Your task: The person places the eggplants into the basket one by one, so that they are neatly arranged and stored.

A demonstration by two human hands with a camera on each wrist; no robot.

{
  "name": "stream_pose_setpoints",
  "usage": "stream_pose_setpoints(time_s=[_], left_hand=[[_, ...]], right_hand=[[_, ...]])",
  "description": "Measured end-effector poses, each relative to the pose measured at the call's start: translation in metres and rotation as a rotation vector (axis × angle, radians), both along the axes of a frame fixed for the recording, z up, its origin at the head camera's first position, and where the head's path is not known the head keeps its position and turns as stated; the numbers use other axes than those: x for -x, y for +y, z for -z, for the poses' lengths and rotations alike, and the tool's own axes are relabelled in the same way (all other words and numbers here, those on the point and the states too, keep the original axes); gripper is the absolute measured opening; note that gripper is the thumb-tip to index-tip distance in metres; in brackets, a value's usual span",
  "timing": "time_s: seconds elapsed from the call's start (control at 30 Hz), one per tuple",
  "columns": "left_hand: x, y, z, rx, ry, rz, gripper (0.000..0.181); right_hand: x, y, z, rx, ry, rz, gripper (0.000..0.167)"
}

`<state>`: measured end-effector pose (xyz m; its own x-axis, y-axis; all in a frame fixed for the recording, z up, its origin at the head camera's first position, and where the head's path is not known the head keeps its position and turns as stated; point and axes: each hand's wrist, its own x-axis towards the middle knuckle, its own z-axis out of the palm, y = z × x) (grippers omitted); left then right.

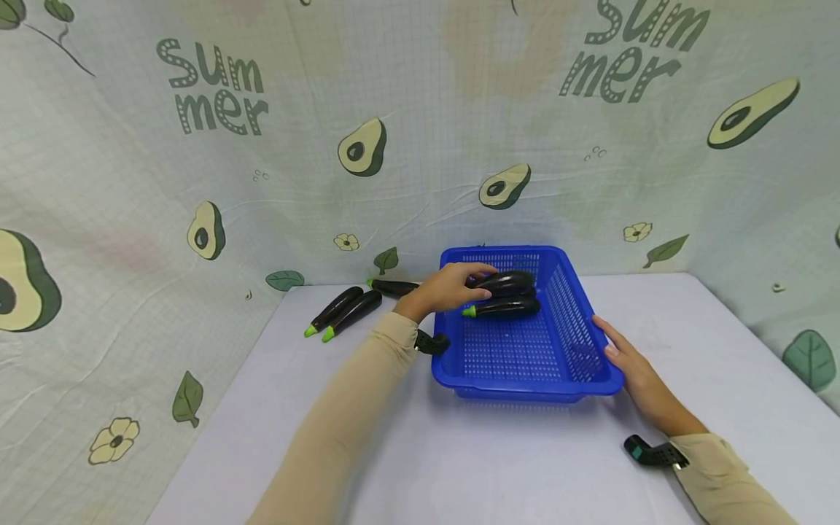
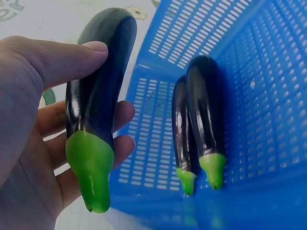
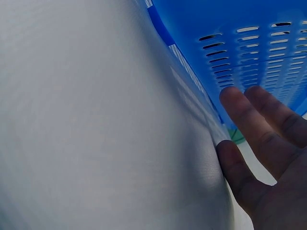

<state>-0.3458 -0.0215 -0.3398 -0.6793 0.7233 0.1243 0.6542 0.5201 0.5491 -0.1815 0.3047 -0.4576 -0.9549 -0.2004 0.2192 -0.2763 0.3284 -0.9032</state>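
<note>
My left hand (image 1: 453, 288) grips a dark purple eggplant (image 2: 103, 81) with a green stem end, thumb on one side and fingers on the other. In the head view it is over the left part of a blue perforated plastic basket (image 1: 525, 389). Two more eggplants lie side by side in the basket; the nearer eggplant (image 1: 508, 308) shows well in the head view, the other is mostly covered. My right hand (image 1: 639, 379) touches the basket's right side, its fingers fairly straight along the outer wall in the right wrist view.
Left of the basket, two eggplants (image 1: 352, 316) lie side by side on the white table (image 1: 407, 467). Another eggplant (image 1: 391, 287) lies behind them, partly hidden by my left hand. A printed cloth (image 1: 420, 109) hangs behind the table.
</note>
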Motion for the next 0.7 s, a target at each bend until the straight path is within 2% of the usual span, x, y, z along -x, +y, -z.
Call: stream_pose_setpoints(time_s=[0.17, 0.5, 0.7], left_hand=[[0.001, 0.007, 0.000, -0.004, 0.011, 0.023, 0.047], [0.000, 0.018, 0.001, 0.010, 0.014, 0.031, 0.046], [0.000, 0.024, 0.001, 0.025, -0.020, 0.038, 0.045]], right_hand=[[-0.001, 0.000, 0.000, -0.004, -0.003, -0.004, 0.054], [-0.001, -0.001, 0.000, -0.023, -0.026, 0.005, 0.054], [-0.002, -0.001, 0.000, -0.023, -0.032, 0.011, 0.054]])
